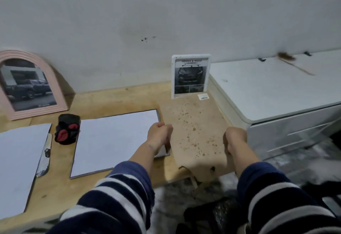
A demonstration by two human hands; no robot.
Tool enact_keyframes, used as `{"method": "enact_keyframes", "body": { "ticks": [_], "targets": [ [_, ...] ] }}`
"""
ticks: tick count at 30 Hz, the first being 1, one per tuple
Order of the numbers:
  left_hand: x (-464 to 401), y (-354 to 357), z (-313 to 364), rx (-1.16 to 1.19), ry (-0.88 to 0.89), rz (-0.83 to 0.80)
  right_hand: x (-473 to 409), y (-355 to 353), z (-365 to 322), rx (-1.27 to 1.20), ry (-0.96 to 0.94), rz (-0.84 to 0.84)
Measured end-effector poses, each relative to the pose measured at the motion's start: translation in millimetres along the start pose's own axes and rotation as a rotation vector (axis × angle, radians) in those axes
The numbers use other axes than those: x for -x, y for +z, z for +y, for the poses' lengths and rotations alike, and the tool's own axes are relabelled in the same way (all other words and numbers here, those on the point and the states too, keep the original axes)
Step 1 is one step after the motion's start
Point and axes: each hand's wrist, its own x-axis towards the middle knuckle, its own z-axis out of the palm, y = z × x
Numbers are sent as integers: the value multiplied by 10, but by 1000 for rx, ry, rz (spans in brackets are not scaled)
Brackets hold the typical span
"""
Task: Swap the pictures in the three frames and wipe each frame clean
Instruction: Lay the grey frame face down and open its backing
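Holding a speckled brown backing board [195, 134] by its two side edges, the left hand [160, 132] and right hand [235, 138] are each curled round it at lower centre, tilting it above the table [114, 97]. Two frames look finished: the pink arched frame [31, 84] at the left edge and the small white frame [191, 76] at centre, both upright against the wall with car pictures in them. The third, a flat grey frame [118, 141] at centre left, lies open with a white sheet showing, so I judge its backing is not yet refitted. A black-and-red cloth [67, 128] sits just left of it; wiping cannot be judged. Another white sheet [18, 163] fills the lower left. Room is tight: a white cabinet [276, 89] stands close on the right, and the board's near end overhangs the table's front edge.
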Motion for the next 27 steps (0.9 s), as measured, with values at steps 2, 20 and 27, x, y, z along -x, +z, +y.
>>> {"method": "enact_keyframes", "body": {
  "ticks": [2,20,27],
  "targets": [
    [-39,187,-46,-50,-13,-26,-131,-86,80,55,7,7],
    [-251,777,-268,-676,148,4,-459,-23,232,806,-156,3],
    [-245,316,-150,-587,232,219,-162,298,128,865,-366,-66]
  ]
}}
